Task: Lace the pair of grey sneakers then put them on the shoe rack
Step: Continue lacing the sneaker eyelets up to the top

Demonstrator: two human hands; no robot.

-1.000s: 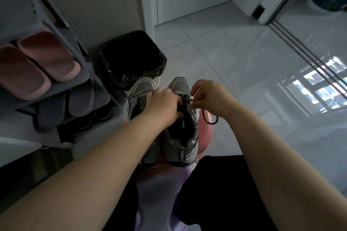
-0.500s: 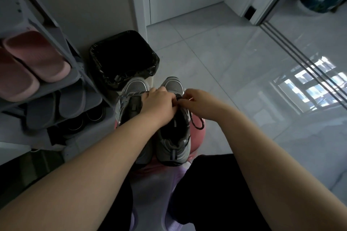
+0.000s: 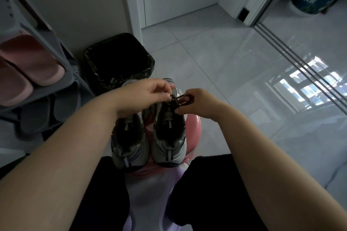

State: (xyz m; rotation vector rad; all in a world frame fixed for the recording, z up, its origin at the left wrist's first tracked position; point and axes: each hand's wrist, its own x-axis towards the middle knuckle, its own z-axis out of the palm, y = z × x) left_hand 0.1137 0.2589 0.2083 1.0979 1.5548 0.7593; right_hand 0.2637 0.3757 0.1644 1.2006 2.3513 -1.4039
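Note:
Two grey sneakers stand side by side on a pink stool [image 3: 194, 127] in front of me, heels toward me: the left sneaker [image 3: 127, 148] and the right sneaker [image 3: 169, 142]. A dark lace [image 3: 181, 98] runs across the top of the right sneaker. My left hand [image 3: 146, 93] pinches the lace at its left end above the tongue. My right hand [image 3: 199, 102] pinches a loop of the same lace on the right. The grey shoe rack [image 3: 47, 43] stands at the left.
Pink slippers [image 3: 32, 65] lie on an upper rack shelf, grey slippers [image 3: 39, 114] on the shelf below. A bin with a black liner [image 3: 118, 63] stands just beyond the sneakers. Glossy tiled floor [image 3: 234, 65] spreads to the right, with a door track [image 3: 300, 63] across it.
My left hand has lifted off the right sneaker's tongue and now pinches the lace. My right hand has drawn a loop of lace out to the right.

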